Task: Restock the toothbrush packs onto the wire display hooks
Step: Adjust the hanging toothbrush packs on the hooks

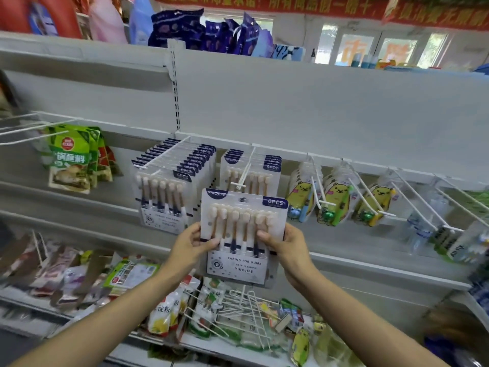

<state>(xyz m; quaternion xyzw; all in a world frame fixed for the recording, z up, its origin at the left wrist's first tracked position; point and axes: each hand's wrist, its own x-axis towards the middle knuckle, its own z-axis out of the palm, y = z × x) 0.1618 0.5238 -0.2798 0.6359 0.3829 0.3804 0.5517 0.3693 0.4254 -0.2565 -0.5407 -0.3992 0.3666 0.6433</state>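
I hold a six-piece toothbrush pack (242,234) upright in front of the shelf, my left hand (191,245) gripping its left edge and my right hand (287,247) its right edge. Its top sits just below the tip of a white wire hook (244,172) that carries a short row of the same packs (251,168). To the left, a second hook (165,154) is loaded with several identical packs (169,186).
Bear-print kids' toothbrush packs (333,202) hang on hooks to the right, followed by further white hooks (412,197). Green sauce pouches (71,157) hang at the left. Loose wire hooks (246,311) and food pouches lie on the lower shelf under my hands.
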